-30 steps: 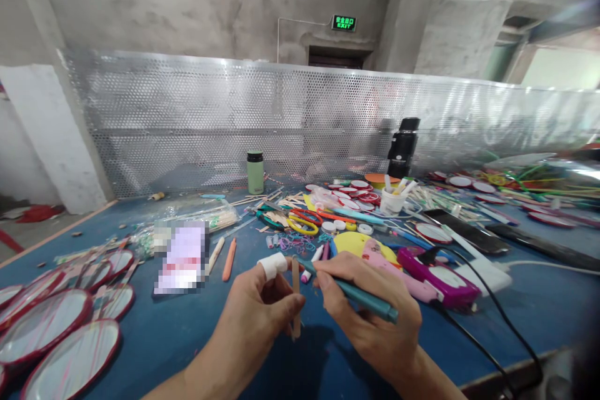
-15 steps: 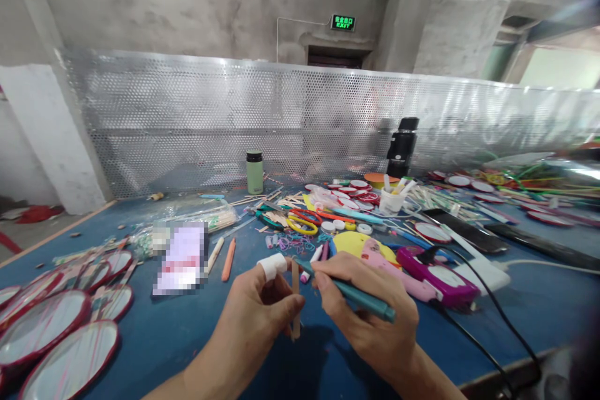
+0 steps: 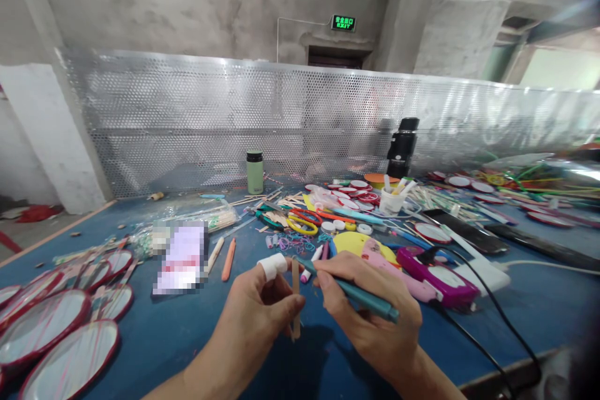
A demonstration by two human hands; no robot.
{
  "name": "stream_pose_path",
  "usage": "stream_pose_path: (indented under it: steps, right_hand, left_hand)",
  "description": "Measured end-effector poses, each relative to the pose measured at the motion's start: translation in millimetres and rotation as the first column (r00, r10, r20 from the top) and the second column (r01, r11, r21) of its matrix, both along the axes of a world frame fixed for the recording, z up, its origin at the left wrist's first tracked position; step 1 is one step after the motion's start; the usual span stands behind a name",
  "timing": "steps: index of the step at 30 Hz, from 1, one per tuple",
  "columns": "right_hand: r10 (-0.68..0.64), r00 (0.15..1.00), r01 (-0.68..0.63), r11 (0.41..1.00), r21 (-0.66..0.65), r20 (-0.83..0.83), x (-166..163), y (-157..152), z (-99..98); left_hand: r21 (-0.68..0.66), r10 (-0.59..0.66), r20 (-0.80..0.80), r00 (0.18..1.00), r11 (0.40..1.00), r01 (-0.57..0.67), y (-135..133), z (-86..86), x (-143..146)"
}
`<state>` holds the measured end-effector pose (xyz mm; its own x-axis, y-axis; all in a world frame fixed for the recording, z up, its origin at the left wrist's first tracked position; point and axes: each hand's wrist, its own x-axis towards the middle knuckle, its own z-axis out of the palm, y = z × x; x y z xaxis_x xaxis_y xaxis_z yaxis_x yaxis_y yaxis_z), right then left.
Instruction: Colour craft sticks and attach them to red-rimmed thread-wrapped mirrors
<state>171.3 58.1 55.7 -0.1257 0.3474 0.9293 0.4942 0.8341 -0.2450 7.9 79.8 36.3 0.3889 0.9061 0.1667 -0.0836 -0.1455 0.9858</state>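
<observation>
My left hand pinches a thin wooden craft stick, held upright above the blue table. White tape wraps that hand's index finger. My right hand grips a teal pen-shaped tool. The tool's tip touches the upper end of the stick. A black cable runs from the pink device behind my right hand toward the table's front edge.
Red-rimmed oval fans lie at the front left. A blurred packet, an orange stick, scissors, a green flask, a white cup and a black bottle stand beyond. A perforated metal screen backs the table.
None to speak of: both hands keep their grip, and the tool tip shifts only slightly along the top of the stick.
</observation>
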Motion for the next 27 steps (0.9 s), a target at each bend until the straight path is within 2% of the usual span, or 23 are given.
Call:
stream_pose_path:
  steps: [10,27]
  right_hand:
    - [0.066,0.998,-0.065,0.998,-0.015,0.019,0.8,0.0,-2.4]
    - [0.037,0.999,-0.037,0.999,-0.016,0.014,0.6,1.5,-1.6]
  left_hand:
    - [-0.023,0.021,0.012,1.0,1.0,-0.021,0.3,0.4,1.0]
    - [-0.016,0.007,-0.007,1.0,1.0,-0.007,-0.1,1.6,1.4]
